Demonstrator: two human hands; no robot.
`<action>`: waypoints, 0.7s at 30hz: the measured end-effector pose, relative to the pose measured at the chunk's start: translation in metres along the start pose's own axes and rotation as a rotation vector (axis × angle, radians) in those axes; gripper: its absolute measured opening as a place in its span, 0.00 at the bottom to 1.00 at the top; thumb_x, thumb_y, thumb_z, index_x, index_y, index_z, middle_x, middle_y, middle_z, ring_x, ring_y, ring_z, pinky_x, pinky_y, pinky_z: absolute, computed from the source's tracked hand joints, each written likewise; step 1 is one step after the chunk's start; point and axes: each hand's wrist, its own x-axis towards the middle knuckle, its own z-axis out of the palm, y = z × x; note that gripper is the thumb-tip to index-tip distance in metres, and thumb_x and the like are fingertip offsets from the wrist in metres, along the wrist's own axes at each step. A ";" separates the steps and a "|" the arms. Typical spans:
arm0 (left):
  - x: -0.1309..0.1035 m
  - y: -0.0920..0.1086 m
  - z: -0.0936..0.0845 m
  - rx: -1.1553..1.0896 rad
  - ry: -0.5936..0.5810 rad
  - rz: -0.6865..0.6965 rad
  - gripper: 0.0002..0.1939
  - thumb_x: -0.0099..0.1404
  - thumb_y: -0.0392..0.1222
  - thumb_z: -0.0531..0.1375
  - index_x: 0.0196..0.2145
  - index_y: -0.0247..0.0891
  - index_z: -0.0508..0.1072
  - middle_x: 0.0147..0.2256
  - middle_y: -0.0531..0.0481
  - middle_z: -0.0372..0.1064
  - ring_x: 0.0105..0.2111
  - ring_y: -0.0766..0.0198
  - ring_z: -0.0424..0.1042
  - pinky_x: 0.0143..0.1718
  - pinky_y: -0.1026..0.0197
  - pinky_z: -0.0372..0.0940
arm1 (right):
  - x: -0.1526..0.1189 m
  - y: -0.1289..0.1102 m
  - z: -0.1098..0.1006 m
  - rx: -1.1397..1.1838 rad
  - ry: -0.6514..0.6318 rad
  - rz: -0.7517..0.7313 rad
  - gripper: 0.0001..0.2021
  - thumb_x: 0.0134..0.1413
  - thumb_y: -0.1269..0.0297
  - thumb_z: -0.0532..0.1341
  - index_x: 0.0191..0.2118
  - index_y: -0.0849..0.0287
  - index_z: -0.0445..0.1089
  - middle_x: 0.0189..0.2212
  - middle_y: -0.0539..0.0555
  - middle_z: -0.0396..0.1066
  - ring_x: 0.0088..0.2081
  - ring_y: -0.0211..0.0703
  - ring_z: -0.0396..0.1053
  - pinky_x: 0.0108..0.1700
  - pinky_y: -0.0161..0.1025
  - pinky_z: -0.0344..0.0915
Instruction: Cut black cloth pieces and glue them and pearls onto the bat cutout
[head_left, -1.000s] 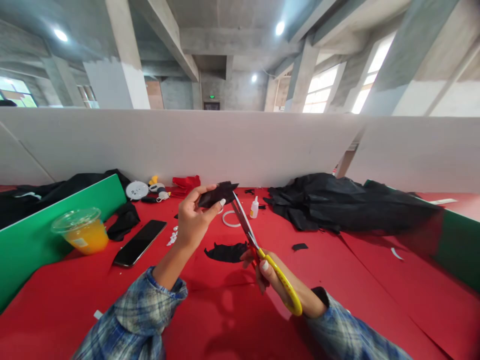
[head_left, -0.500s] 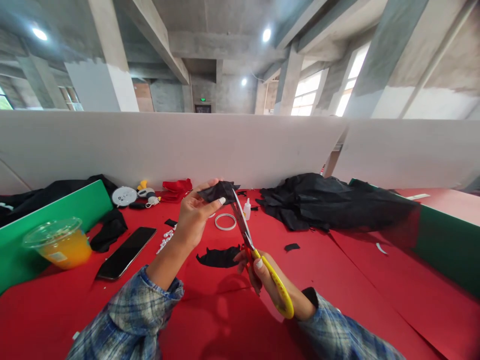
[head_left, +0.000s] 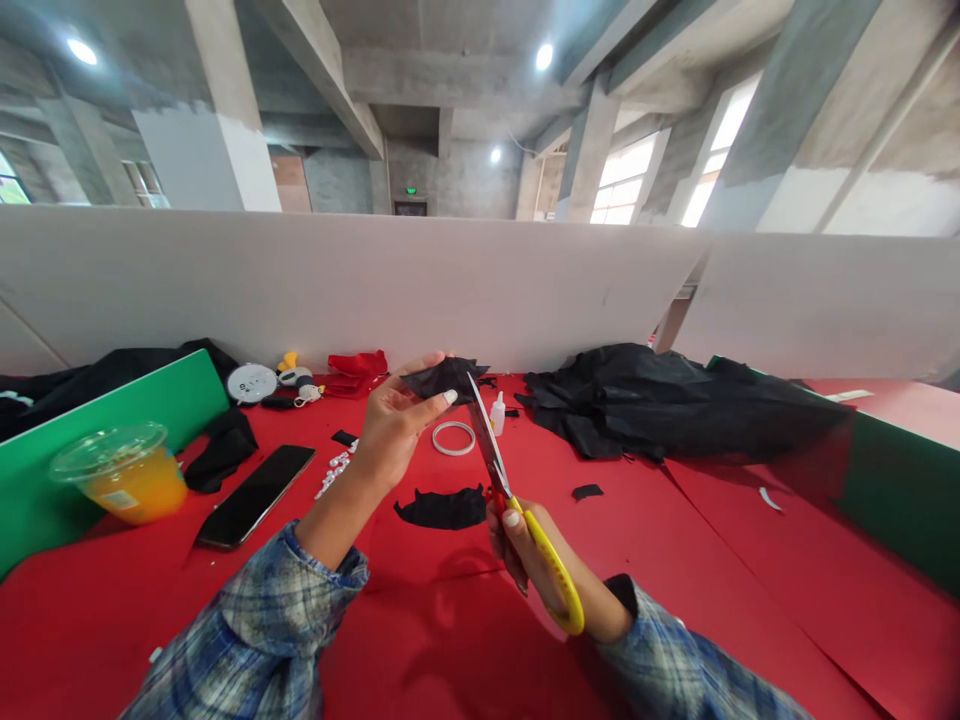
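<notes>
My left hand [head_left: 397, 425] pinches a small piece of black fabric [head_left: 442, 378] between thumb and fingers, raised above the red table. In my right hand [head_left: 525, 545] are scissors [head_left: 551, 565] with yellow and red handles, blades pointing up. The blade tips reach the right edge of the fabric; whether they are parted around it I cannot tell. Below, a jagged-edged black fabric strip [head_left: 441, 508] lies on the table. Behind the blades are a white ring [head_left: 453, 438] and a small white bottle [head_left: 498, 412].
A large heap of black fabric [head_left: 660, 405] lies at the back right. To the left are a phone [head_left: 255, 497], white beads [head_left: 334, 470], a plastic cup of orange drink [head_left: 131, 480] and a green divider [head_left: 169, 400]. A white partition [head_left: 420, 290] stands behind the table.
The view has shifted slightly. The held fabric has tilted a little, with its pointed right edge showing more. Both hands keep their grip.
</notes>
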 end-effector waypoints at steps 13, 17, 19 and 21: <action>0.002 -0.004 -0.004 -0.016 0.037 -0.037 0.19 0.46 0.32 0.70 0.38 0.42 0.78 0.44 0.49 0.77 0.49 0.55 0.74 0.51 0.54 0.69 | 0.002 -0.006 0.001 -0.047 0.050 0.095 0.34 0.48 0.25 0.43 0.20 0.55 0.53 0.09 0.43 0.51 0.11 0.30 0.49 0.13 0.30 0.44; 0.003 -0.002 -0.004 0.008 0.020 0.007 0.20 0.45 0.32 0.70 0.38 0.42 0.78 0.43 0.49 0.77 0.49 0.55 0.74 0.52 0.53 0.68 | 0.005 -0.005 0.000 -0.059 0.042 0.099 0.34 0.46 0.24 0.44 0.21 0.55 0.53 0.09 0.43 0.52 0.10 0.30 0.50 0.12 0.31 0.45; 0.004 -0.002 -0.004 0.013 0.020 0.021 0.19 0.45 0.32 0.70 0.38 0.42 0.78 0.43 0.50 0.77 0.49 0.55 0.74 0.53 0.53 0.68 | 0.005 -0.004 0.000 -0.074 0.046 0.104 0.34 0.45 0.24 0.44 0.20 0.54 0.53 0.10 0.43 0.52 0.10 0.31 0.51 0.12 0.31 0.45; 0.004 -0.002 -0.005 0.017 0.020 0.020 0.19 0.46 0.32 0.70 0.38 0.42 0.78 0.43 0.50 0.77 0.48 0.56 0.74 0.52 0.54 0.68 | 0.005 -0.003 0.000 -0.089 0.052 0.110 0.33 0.46 0.24 0.44 0.20 0.54 0.52 0.10 0.43 0.52 0.11 0.30 0.51 0.12 0.31 0.45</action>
